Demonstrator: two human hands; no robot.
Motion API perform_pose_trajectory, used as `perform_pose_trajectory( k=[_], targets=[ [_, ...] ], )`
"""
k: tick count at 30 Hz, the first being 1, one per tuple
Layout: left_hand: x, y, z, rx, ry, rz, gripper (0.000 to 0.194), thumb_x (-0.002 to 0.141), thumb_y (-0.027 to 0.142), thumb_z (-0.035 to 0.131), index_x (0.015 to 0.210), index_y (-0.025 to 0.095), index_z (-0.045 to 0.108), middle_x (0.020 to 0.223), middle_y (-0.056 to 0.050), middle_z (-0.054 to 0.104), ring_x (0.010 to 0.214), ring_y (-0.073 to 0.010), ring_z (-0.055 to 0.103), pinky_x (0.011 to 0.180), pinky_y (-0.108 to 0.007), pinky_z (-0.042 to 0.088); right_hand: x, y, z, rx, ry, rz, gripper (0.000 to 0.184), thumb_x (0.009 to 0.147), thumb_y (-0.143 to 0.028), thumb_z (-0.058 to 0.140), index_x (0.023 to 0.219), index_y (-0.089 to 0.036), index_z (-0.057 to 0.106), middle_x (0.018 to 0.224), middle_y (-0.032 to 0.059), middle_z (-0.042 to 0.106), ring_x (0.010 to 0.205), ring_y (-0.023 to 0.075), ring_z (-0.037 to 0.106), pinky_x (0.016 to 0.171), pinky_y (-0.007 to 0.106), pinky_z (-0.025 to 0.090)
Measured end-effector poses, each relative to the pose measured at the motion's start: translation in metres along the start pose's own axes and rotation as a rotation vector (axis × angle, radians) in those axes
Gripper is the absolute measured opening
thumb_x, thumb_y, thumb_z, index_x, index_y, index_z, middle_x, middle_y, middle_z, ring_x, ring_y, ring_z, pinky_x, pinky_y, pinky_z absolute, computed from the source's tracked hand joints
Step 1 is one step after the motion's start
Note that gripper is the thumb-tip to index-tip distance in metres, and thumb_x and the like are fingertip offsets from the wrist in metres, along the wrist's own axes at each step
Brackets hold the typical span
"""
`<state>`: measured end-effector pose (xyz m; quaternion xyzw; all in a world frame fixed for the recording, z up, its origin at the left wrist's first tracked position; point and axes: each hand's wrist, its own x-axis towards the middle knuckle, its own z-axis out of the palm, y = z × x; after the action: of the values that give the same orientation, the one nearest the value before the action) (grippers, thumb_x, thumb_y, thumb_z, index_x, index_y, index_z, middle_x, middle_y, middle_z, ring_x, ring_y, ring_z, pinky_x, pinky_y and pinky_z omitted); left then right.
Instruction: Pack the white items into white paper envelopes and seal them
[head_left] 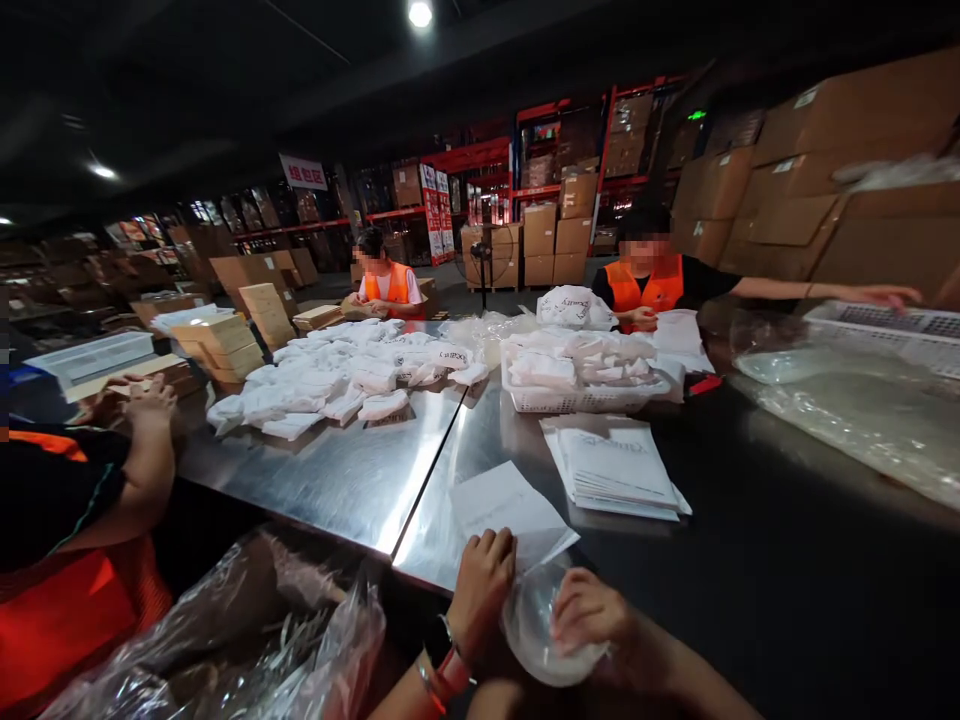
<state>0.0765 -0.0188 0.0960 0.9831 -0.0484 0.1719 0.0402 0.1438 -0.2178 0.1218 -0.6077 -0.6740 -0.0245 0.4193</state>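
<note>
At the near table edge, my left hand (486, 575), with a bracelet on the wrist, is closed on the near edge of a white paper bag (510, 505) that lies tilted over the table. My right hand (589, 612) has its fingers curled at a translucent, rounded plastic piece (536, 640), bowl-like in shape, just below the bag. Its upper edge meets the bag's near edge between my hands. A stack of flat white printed bags (619, 465) lies beyond my right hand. Behind it stands a white plastic basket (547, 402) filled with white packets (540, 365).
A wide pile of white packets (322, 380) covers the table's left part. Wooden boxes (217, 345) stand beyond. At left, a co-worker's hands (146, 400) rest together; two people in orange vests sit opposite. Clear plastic sheeting (840, 400) lies right; a lined bin (247, 630) stands lower left.
</note>
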Motion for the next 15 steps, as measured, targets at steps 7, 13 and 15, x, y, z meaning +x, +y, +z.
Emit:
perform_pose_trajectory(
  k=[7, 13, 15],
  targets=[
    [-0.015, -0.008, 0.026, -0.286, 0.101, 0.054, 0.051, 0.089, 0.003, 0.048, 0.136, 0.023, 0.051, 0.132, -0.009, 0.060, 0.115, -0.0211, 0.060, 0.095, -0.034, 0.055, -0.007, 0.034, 0.000, -0.354, 0.015, -0.022, 0.024, 0.097, -0.030, 0.046, 0.093, -0.022, 0.069, 0.091, 0.0020, 0.075, 0.090, 0.0135, 0.069, 0.097, 0.033, 0.047],
    [-0.013, 0.026, 0.041, -0.406, 0.096, -0.004, 0.058, 0.089, 0.000, 0.041, 0.143, 0.020, 0.044, 0.136, -0.012, 0.058, 0.122, -0.0237, 0.057, 0.102, -0.039, 0.051, -0.005, 0.050, 0.027, -1.016, 0.106, 0.136, 0.032, 0.088, 0.000, 0.040, 0.079, -0.021, 0.064, 0.074, 0.0006, 0.068, 0.069, 0.0163, 0.064, 0.076, 0.033, 0.051],
    [-0.011, 0.043, 0.041, -0.464, 0.146, -0.013, 0.057, 0.090, 0.002, 0.041, 0.144, 0.020, 0.043, 0.137, -0.013, 0.057, 0.124, -0.0237, 0.056, 0.104, -0.038, 0.049, -0.003, 0.054, 0.040, -1.123, 0.129, 0.253, 0.033, 0.083, 0.003, 0.041, 0.075, -0.021, 0.062, 0.071, 0.0023, 0.065, 0.063, 0.0186, 0.061, 0.065, 0.033, 0.049]
  ],
)
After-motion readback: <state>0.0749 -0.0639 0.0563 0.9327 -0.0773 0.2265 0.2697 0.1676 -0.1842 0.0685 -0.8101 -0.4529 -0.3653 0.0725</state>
